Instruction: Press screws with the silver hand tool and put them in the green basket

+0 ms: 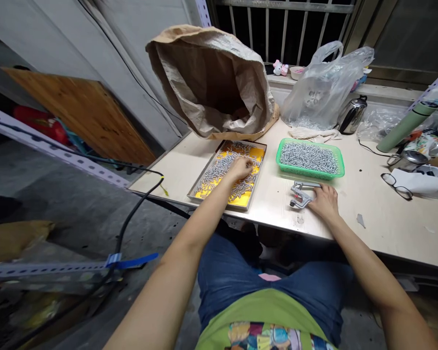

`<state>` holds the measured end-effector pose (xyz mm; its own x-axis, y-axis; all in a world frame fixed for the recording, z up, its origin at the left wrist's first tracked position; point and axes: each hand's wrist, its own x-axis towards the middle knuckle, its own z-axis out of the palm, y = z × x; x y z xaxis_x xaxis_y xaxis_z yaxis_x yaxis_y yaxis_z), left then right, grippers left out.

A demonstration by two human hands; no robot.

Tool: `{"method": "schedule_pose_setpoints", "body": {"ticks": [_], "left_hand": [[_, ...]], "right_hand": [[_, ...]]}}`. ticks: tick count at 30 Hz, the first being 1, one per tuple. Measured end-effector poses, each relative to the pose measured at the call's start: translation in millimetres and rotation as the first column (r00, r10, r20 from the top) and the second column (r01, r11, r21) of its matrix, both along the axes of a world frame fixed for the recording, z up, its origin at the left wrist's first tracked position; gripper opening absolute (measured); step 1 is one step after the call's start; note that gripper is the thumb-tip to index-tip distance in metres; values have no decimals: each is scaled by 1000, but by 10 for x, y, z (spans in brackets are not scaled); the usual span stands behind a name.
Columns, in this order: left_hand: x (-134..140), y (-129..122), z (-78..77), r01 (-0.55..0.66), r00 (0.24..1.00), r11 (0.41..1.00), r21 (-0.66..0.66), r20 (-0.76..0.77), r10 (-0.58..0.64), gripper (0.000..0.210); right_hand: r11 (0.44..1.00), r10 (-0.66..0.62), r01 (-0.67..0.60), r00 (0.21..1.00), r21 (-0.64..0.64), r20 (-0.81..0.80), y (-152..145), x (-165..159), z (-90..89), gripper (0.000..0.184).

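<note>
My left hand [241, 168] is over a shallow metal tray [249, 200] with a yellow bottom. Its fingers are curled together among many small silvery metal pins [219, 167], which look like screws or rivets; what they pinch is hidden. On the table to the right, my right hand [325, 200] grips one end of a grey metal hand tool [301, 195] with two arms and a small red part. Just beyond that tool stands a green plastic basket [310, 173] filled with similar silvery pins [308, 158].
A large open paper sack [211, 82] leans behind the tray. At the back are a clear plastic bag [313, 97], a steel kettle [353, 115] and a green cylinder [408, 126]. Eyeglasses [397, 187] lie at the right. A black cable [131, 209] hangs by the table's left edge.
</note>
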<state>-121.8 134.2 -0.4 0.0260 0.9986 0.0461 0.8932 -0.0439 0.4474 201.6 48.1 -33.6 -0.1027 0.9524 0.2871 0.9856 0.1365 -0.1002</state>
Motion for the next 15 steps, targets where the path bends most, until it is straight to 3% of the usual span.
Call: {"method": "schedule_pose_setpoints", "body": {"ticks": [8, 11, 15], "left_hand": [[234, -41, -24, 43, 932, 999, 17, -360, -33, 34], [244, -65, 18, 16, 938, 999, 49, -347, 2, 36], [169, -106, 114, -182, 960, 973, 143, -191, 207, 34]], "right_hand": [[1000, 8, -8, 1000, -1, 3, -4, -5, 22, 58], [999, -13, 13, 1000, -41, 2, -7, -22, 48, 58], [995, -44, 45, 999, -93, 14, -16, -46, 86, 59]]}}
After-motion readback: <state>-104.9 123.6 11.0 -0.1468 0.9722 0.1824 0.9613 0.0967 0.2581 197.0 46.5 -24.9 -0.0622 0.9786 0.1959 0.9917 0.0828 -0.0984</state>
